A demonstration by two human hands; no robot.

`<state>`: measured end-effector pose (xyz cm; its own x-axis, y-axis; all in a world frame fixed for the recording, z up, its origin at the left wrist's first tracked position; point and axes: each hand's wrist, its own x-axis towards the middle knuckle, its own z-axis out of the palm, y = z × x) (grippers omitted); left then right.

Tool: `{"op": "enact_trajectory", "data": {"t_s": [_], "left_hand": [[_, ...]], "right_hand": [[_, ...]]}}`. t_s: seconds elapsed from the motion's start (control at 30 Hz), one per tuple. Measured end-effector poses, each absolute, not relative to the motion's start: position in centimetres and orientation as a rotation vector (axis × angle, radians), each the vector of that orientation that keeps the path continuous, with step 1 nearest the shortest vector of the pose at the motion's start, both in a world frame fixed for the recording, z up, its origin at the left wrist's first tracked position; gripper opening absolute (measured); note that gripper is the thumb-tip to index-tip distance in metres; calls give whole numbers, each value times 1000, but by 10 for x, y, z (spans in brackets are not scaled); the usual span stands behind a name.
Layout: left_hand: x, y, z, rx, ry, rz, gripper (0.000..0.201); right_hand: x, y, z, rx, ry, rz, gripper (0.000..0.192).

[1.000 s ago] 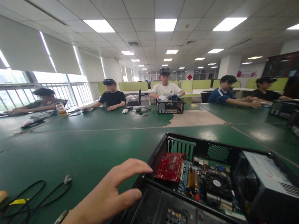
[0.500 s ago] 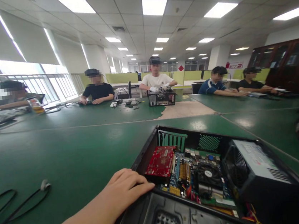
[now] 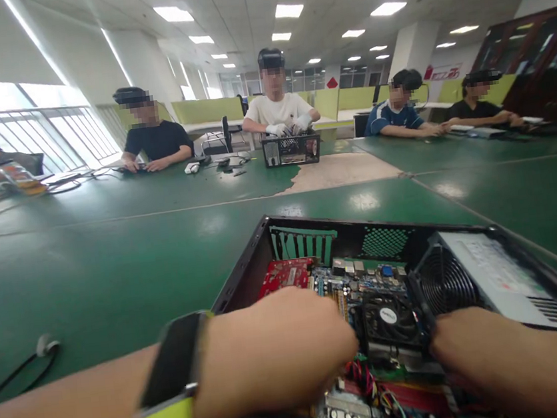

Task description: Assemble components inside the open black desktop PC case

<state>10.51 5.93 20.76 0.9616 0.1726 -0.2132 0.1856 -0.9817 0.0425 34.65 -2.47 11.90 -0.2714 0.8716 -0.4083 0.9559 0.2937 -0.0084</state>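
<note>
An open black computer case lies in front of me with its inside showing. My left hand, with a watch on its wrist, reaches over the case's left part, and its fingers are hidden beneath the back of the hand. My right hand reaches in below the power supply, fingers also out of sight. Between the hands sits the cooler fan on the motherboard. A red card shows behind my left hand. Coloured wires run below the fan.
A black cable lies on the green table at left. Across the table a person in white gloves works at another case. More people sit at both sides. Loose cables lie near the far edge.
My left hand has left the case's left rim and moved right, over the inside. My right hand has come into view at the right. The black panel with round holes no longer shows.
</note>
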Motion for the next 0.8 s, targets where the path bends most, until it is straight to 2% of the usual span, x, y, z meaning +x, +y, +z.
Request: {"op": "enact_trajectory", "data": {"t_s": [0.13,0.27,0.4,0.53,0.63,0.73,0.8], "left_hand": [[165,62,182,2999,-55,-843,18],[176,66,161,2915,13,-912,35],[165,66,144,2835,206,-996,36],[160,66,127,2929,327,-770,33],[163,71,127,3011,367,-497,37],[167,77,139,3007,407,-128,43],[169,79,148,2895,388,94,39]], "right_hand": [[328,-15,113,1450,2033,-245,15],[328,-19,112,1468,2044,-192,15],[333,-20,109,1449,2162,-177,21],[340,-24,115,1507,2291,-138,24],[340,-25,139,1684,2365,-182,26],[332,-19,167,1868,2438,-383,19],[324,-12,178,1999,2403,-575,9]]}}
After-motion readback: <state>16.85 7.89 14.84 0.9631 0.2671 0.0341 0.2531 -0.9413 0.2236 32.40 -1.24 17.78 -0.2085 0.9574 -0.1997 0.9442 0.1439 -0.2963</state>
